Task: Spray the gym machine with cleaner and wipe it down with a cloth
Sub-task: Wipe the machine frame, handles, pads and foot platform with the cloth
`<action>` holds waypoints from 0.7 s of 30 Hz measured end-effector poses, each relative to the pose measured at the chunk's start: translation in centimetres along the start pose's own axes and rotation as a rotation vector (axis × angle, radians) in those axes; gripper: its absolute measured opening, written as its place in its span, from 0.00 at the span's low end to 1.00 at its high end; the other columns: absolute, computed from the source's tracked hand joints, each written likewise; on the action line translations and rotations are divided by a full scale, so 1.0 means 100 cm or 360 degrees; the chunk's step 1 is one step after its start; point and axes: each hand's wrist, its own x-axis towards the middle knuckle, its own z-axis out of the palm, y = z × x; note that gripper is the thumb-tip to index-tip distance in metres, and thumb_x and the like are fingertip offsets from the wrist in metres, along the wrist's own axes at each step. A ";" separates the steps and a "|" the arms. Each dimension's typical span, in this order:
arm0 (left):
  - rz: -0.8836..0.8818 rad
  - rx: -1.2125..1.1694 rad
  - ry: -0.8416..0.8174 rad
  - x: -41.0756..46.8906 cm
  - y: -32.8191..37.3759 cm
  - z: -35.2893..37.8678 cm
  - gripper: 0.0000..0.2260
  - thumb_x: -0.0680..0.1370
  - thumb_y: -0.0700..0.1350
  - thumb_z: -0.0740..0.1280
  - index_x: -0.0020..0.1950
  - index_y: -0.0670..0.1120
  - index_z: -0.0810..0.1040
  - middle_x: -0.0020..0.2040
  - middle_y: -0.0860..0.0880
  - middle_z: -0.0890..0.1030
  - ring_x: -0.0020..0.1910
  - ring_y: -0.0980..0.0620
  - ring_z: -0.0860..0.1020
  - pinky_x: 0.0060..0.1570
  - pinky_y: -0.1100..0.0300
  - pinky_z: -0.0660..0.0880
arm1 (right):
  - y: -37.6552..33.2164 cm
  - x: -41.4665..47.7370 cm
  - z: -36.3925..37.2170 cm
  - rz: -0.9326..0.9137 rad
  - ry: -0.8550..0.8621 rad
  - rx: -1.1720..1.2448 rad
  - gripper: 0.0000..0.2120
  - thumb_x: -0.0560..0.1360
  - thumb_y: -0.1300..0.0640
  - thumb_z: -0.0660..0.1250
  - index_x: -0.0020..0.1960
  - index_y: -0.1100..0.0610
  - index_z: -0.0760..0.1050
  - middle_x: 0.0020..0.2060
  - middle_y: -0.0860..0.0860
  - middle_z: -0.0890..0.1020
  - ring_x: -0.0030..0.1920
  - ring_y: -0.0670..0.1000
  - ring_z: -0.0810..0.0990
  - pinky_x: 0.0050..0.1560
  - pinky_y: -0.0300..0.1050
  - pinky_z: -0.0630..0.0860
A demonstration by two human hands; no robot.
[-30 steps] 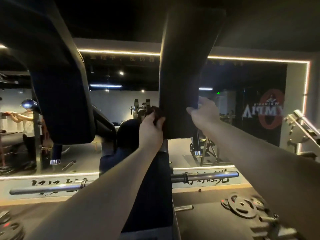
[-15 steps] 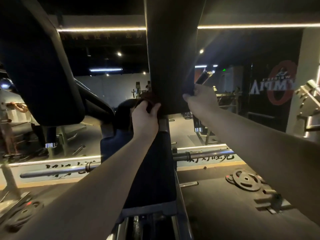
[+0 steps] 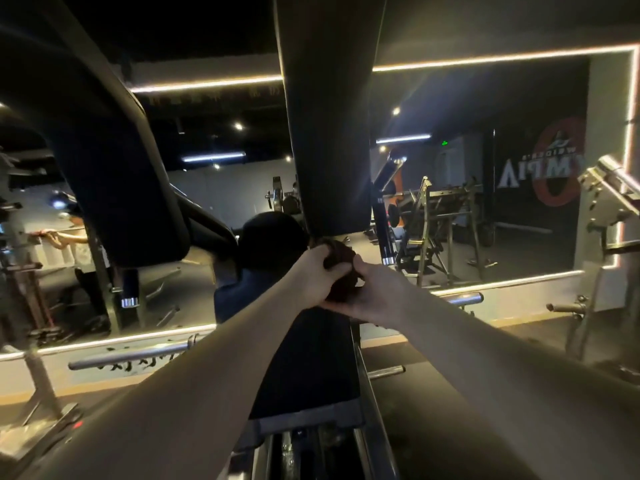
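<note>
Left hand (image 3: 316,276): fingers curled round a dark bunched cloth (image 3: 343,268), gripping it. Right hand (image 3: 375,293): closed against the same cloth from the right and underneath, so both hands hold it, touching each other.

Cloth sits just below the bottom edge of the upright pad (image 3: 329,133) and above the top end of the sloping lower pad (image 3: 311,362). A second pad (image 3: 117,188) hangs to the left. No spray bottle in view.

Judgement: wiping step, cloth apparently being regathered or refolded. Next: present a fresh face and press it flat on a pad surface not yet wiped; which ones are done, cannot tell.
</note>
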 end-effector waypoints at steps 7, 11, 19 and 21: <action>0.0071 0.0450 0.0043 0.008 0.032 -0.046 0.15 0.83 0.56 0.66 0.50 0.47 0.84 0.44 0.50 0.83 0.44 0.54 0.82 0.49 0.59 0.77 | -0.001 0.014 0.026 -0.0232 0.0288 0.0023 0.11 0.83 0.56 0.67 0.62 0.60 0.74 0.59 0.65 0.82 0.58 0.66 0.82 0.50 0.62 0.85; -0.0017 0.0151 0.0420 0.019 0.030 -0.066 0.14 0.82 0.56 0.67 0.51 0.46 0.83 0.43 0.51 0.86 0.39 0.55 0.85 0.54 0.53 0.81 | -0.024 0.034 0.009 -0.0435 0.0547 0.0213 0.16 0.80 0.53 0.71 0.64 0.56 0.72 0.57 0.63 0.81 0.55 0.64 0.82 0.52 0.62 0.85; 0.0077 0.0038 0.0785 0.059 0.039 -0.058 0.12 0.82 0.47 0.69 0.64 0.47 0.82 0.59 0.50 0.84 0.59 0.51 0.81 0.56 0.60 0.74 | -0.012 0.089 0.031 -0.0761 0.0556 0.0282 0.12 0.83 0.55 0.66 0.66 0.55 0.76 0.59 0.55 0.82 0.63 0.58 0.80 0.64 0.55 0.78; 0.0052 -0.0012 0.0877 0.065 0.035 -0.056 0.10 0.81 0.47 0.70 0.61 0.48 0.83 0.56 0.50 0.85 0.56 0.52 0.82 0.58 0.57 0.77 | 0.014 0.105 0.050 -0.0679 0.0447 0.0341 0.11 0.83 0.60 0.66 0.65 0.57 0.76 0.59 0.57 0.81 0.65 0.60 0.78 0.64 0.59 0.78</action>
